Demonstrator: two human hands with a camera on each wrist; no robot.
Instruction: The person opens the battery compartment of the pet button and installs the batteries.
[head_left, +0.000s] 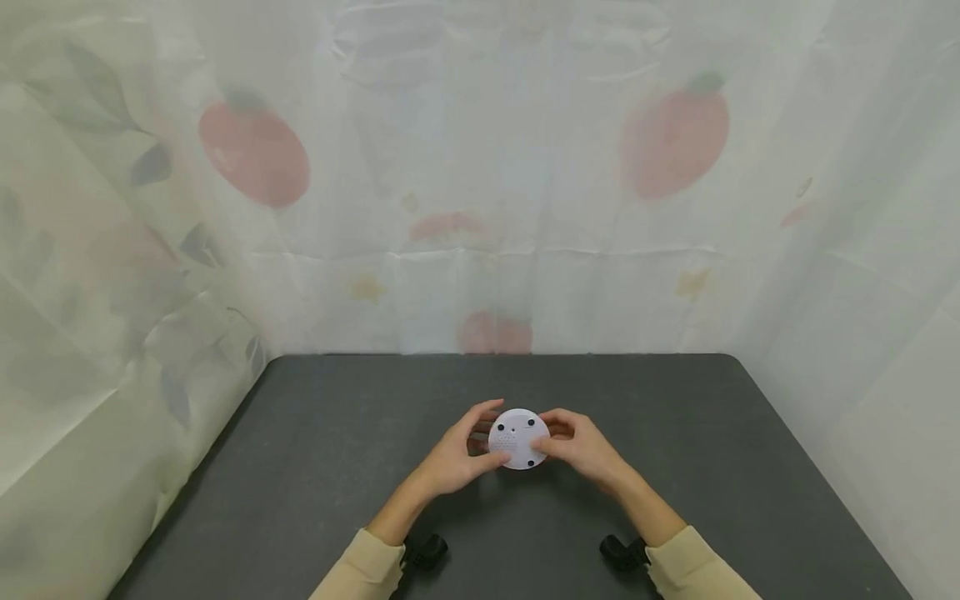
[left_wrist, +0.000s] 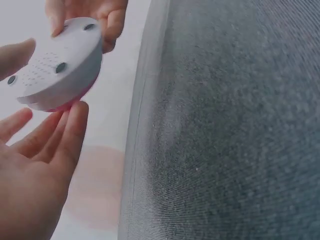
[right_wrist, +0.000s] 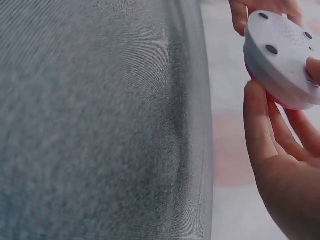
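Centre of the head view, a little below the middle: a white round device (head_left: 518, 438) held up over the dark grey table (head_left: 315, 467), flat underside turned toward the camera. Three dark feet and a patch of tiny holes showing on that face.

Left hand (head_left: 454, 454) on the device's left edge, fingers curled round the rim, thumb across the near face. Clamped on it, no question. Right hand (head_left: 581, 446) mirroring on the right edge, fingertips wrapped over the rim, gripping as well. Both hands together on the one object, touching it from opposite sides, not touching each other as far as can be told.

Over to the left wrist view: device (left_wrist: 52, 67) up in the upper left of the frame, tilted, with a sliver of pink along its lower edge. Left fingers (left_wrist: 70, 127) reaching up under it, tips touching the rim; thumb at the far left edge.

Right wrist view: device (right_wrist: 282, 57) in the upper right corner, same pink strip peeking underneath. Right fingers (right_wrist: 257, 120) rising to meet its lower edge.

Cream sleeves (head_left: 367, 571) at the bottom of the head view, dark wrist mounts just beside them. Behind the table, a pale curtain (head_left: 480, 167) printed with red fruit and grey-green leaves.
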